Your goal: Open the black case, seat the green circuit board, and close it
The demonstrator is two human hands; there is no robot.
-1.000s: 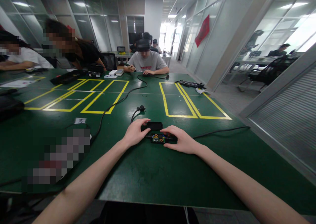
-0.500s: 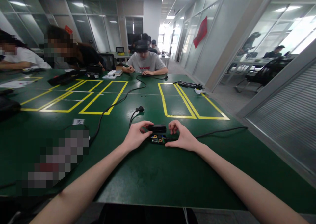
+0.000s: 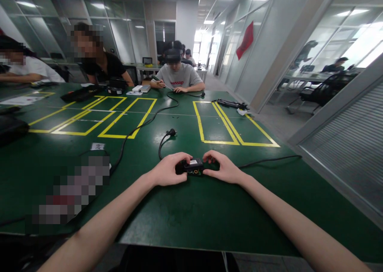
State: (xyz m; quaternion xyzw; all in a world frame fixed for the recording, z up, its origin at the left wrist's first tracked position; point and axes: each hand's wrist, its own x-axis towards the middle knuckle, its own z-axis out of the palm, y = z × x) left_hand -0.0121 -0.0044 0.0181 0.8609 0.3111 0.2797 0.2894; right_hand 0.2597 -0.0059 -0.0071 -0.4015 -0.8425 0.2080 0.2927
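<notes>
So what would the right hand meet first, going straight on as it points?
The right hand would likely meet the black cover first, though the remaining gap in depth is unclear.

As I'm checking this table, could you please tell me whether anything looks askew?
Yes: between the left hand and right hand, the black cover looks tilted, not flush, leaving the circuit board showing along the front.
</notes>
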